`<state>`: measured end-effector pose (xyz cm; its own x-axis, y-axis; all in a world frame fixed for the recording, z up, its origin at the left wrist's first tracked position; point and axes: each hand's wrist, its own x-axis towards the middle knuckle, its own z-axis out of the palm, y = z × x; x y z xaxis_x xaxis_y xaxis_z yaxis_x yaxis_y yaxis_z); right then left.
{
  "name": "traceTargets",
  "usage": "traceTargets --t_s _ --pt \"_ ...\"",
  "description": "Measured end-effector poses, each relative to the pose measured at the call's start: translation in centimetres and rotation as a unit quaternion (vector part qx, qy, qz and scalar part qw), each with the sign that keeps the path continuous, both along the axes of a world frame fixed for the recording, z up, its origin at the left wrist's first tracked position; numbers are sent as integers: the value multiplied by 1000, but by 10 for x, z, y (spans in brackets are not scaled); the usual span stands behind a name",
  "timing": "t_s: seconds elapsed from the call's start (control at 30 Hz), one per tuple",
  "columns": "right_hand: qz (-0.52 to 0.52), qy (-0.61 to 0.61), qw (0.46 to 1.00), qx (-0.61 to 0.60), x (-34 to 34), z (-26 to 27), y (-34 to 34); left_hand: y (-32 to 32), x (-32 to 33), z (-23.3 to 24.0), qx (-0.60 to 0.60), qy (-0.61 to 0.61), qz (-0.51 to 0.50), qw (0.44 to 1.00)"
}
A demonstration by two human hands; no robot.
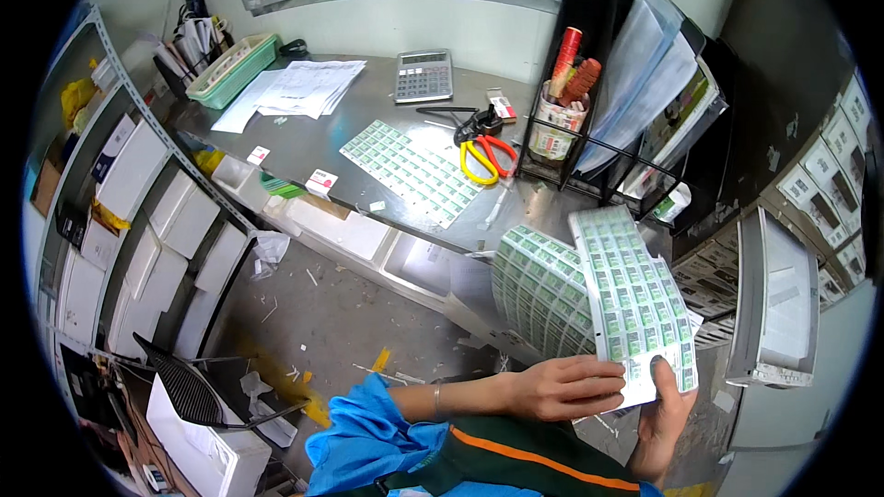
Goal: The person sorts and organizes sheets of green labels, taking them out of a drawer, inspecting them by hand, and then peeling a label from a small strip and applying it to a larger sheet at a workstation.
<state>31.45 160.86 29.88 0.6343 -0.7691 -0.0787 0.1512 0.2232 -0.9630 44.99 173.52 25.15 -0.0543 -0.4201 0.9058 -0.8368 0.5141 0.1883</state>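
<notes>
My right hand [666,397] grips the lower end of a stack of green-and-white label sheets [639,290], its thumb on top. At the stack's lower left edge lies my left hand [577,386], fingers extended against it; whether it grips the sheets is unclear. Another batch of green label sheets [542,283] fans out just left of the stack, curving downward. On the metal desk lies a single label sheet [414,172], partly cut away. Beside it are scissors [487,159] with one yellow and one red handle.
A calculator [423,76], loose papers [311,88] and a green basket [231,72] are on the desk. A black wire file rack [601,186] stands at its right. Below the front edge are white bins [345,224]. Shelves with white boxes [183,214] stand left.
</notes>
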Motion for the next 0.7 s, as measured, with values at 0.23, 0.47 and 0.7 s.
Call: traceTargets --t_s 0.23,0.47,0.7 --pt "-36 53 953 -298 -82 10 -40 72 92 -11 -4 -68 293 954" --pt "85 195 926 -311 -101 57 -56 117 163 -41 363 27 514 776" --pt "-7 163 937 -310 -117 56 -54 123 161 -46 304 -48 496 812"
